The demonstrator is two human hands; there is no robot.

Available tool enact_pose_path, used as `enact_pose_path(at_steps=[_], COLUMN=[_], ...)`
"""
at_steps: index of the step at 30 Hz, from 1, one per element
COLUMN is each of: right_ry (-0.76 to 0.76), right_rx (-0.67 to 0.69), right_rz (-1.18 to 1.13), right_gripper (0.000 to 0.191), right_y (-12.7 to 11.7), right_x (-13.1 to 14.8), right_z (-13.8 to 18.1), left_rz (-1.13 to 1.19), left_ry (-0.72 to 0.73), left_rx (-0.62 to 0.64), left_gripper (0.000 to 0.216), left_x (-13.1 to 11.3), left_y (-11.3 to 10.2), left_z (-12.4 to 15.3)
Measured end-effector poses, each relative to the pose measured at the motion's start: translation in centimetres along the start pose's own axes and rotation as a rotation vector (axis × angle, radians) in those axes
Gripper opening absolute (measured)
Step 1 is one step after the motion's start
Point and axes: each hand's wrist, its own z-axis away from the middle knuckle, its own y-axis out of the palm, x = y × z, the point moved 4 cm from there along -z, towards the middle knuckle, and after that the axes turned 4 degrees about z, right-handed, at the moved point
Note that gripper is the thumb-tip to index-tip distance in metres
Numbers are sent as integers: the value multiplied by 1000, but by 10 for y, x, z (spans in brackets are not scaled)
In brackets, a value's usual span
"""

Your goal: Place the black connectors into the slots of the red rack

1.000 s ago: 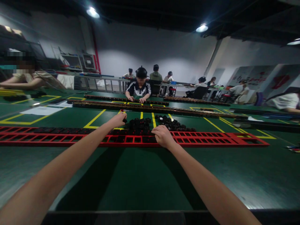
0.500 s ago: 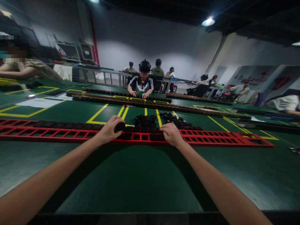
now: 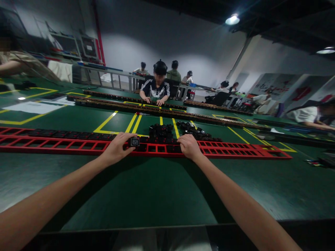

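My left hand (image 3: 119, 148) pinches a small black socket module (image 3: 135, 142) between thumb and fingers. Its squarish face, with pale-edged slots, is turned toward me just above the long red slotted frame (image 3: 157, 154). My right hand (image 3: 190, 146) rests at the frame further right with its fingers curled together; whatever is in them is hidden. Black modules sit in the frame between my hands, and a row of similar modules (image 3: 70, 135) lines its far side at left. Behind the frame is a heap of black modules (image 3: 160, 131).
More black parts (image 3: 192, 129) lie right of the heap. Long dark rails (image 3: 204, 121) cross the green table (image 3: 146, 188), which is marked with yellow tape. A co-worker (image 3: 155, 89) sits opposite, hands on another rail. White sheets (image 3: 34, 106) lie at left.
My left hand has turned the socket module so its slotted face shows toward me. My right hand stays at about the same part of the frame. The view has shifted slightly.
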Motion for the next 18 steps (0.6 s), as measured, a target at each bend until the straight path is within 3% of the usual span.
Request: enact_pose_path(at_steps=[9,15,18], right_ry=[84,256,393], right_rx=[59,157,181], right_rz=[61,131,162], right_gripper=[24,24,25], right_y=[6,3,2], right_x=[-7,-2,0], right_z=[3,3,8], left_rz=[112,-133,-109], left_ry=[189,146,136], left_rx=[115,152,188], left_gripper=[53,52,50], left_x=[-32,-47,-50], left_y=[30,44,49], left_z=[-7,-14,-21])
